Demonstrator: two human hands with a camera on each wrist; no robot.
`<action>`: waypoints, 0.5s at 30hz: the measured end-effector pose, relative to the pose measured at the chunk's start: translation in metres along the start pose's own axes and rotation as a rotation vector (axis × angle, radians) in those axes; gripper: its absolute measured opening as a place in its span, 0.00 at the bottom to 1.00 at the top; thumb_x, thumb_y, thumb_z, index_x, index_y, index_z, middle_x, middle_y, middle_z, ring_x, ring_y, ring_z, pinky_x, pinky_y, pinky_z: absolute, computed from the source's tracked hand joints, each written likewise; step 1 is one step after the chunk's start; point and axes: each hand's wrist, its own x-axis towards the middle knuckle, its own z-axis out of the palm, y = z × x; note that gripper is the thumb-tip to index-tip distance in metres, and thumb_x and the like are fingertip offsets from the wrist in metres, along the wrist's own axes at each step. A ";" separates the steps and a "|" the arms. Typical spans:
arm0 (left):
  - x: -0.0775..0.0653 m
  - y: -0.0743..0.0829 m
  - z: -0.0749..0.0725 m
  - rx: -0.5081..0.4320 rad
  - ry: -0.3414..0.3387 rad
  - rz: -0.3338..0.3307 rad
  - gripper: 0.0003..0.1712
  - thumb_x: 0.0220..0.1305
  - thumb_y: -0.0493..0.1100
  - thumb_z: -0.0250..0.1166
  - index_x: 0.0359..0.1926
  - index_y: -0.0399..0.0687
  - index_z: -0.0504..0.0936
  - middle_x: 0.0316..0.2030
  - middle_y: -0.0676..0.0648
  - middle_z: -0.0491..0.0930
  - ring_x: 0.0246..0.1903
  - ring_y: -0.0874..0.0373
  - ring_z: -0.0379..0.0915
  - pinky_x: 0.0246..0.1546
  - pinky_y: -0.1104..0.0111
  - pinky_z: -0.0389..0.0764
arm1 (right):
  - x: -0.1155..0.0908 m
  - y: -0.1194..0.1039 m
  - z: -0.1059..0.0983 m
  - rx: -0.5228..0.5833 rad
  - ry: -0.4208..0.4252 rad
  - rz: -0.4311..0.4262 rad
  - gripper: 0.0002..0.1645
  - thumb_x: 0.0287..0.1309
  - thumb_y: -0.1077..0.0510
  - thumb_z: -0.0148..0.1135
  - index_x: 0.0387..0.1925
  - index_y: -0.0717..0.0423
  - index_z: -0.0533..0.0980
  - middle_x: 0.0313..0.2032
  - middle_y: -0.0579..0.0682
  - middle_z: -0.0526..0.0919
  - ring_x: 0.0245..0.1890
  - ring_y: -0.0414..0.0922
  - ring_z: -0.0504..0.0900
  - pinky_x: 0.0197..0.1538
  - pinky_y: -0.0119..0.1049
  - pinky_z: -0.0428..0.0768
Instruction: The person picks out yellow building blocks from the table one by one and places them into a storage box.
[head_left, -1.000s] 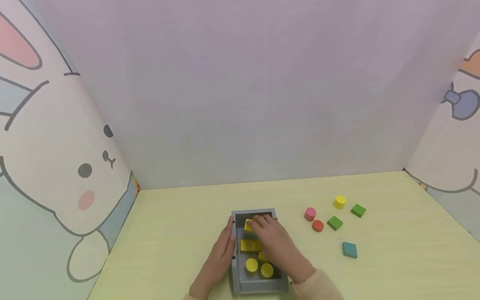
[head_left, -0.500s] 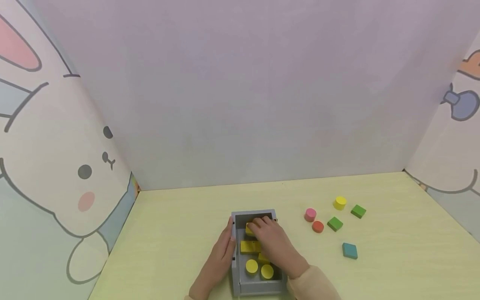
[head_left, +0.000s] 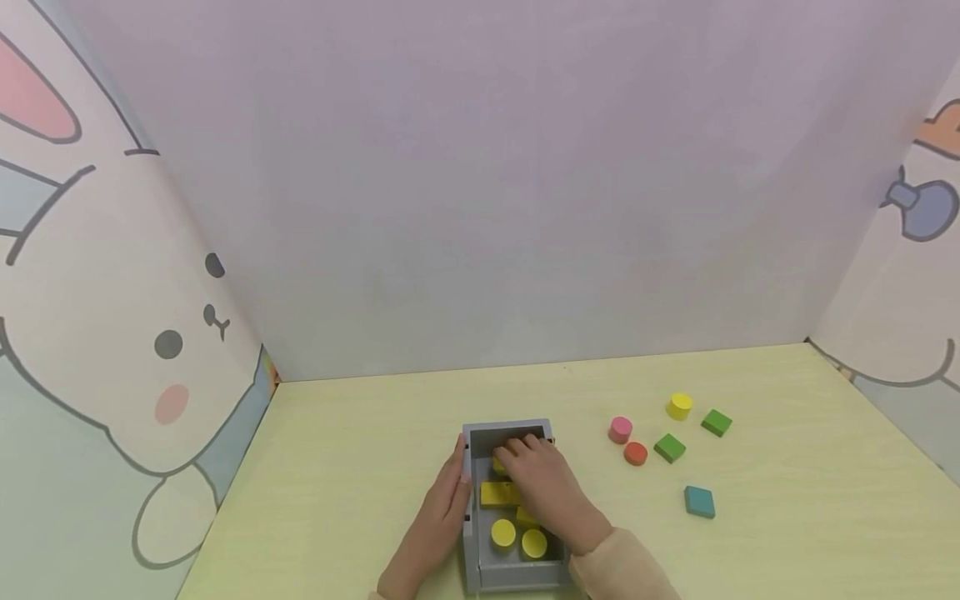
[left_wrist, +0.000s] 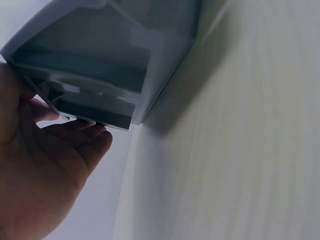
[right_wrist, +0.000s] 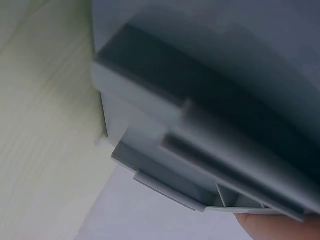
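Note:
A grey plastic box (head_left: 517, 576) sits at the table's front. My left hand (head_left: 438, 510) rests along its left wall with straight fingers; in the left wrist view, the fingertips of that hand (left_wrist: 47, 165) lie at the box's edge (left_wrist: 167, 55). My right hand (head_left: 553, 492) reaches into the far end, its fingers curled over a yellow block (head_left: 498, 467) and partly hiding it. Nearer in the box lie a long yellow block (head_left: 497, 494), another yellow block (head_left: 527, 517) half under the hand, and yellow cylinders (head_left: 503, 534). The right wrist view shows mostly box wall (right_wrist: 140, 95).
On the table (head_left: 360, 467), right of the box, lie a pink cylinder (head_left: 620, 430), a red disc (head_left: 636, 453), a yellow cylinder (head_left: 680, 407), green blocks (head_left: 670, 447) and a teal square block (head_left: 700, 502). A pale wall (head_left: 480, 208) stands behind.
The yellow block under my right fingers has shifted slightly toward me and lower in the box, and less of it shows. My left hand has stayed at the box's side.

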 end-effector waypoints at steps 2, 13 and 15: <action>0.000 0.001 0.000 0.009 0.001 -0.003 0.29 0.73 0.50 0.34 0.71 0.54 0.39 0.71 0.47 0.44 0.68 0.54 0.39 0.67 0.49 0.52 | 0.000 0.000 0.000 -0.006 -0.013 0.006 0.20 0.36 0.67 0.69 0.36 0.53 0.76 0.36 0.50 0.83 0.33 0.47 0.75 0.39 0.42 0.82; 0.000 0.014 -0.004 0.001 0.000 -0.024 0.29 0.73 0.43 0.37 0.70 0.44 0.42 0.70 0.41 0.46 0.67 0.50 0.40 0.66 0.48 0.51 | 0.000 -0.001 0.002 -0.065 -0.016 0.020 0.16 0.42 0.64 0.68 0.36 0.52 0.75 0.32 0.48 0.84 0.29 0.45 0.77 0.34 0.39 0.80; 0.000 0.010 -0.002 0.016 0.005 -0.017 0.29 0.74 0.45 0.36 0.71 0.48 0.41 0.71 0.43 0.46 0.68 0.52 0.40 0.67 0.49 0.52 | 0.000 -0.002 0.002 -0.073 -0.015 0.017 0.16 0.42 0.63 0.68 0.35 0.52 0.74 0.32 0.48 0.83 0.28 0.45 0.77 0.33 0.39 0.79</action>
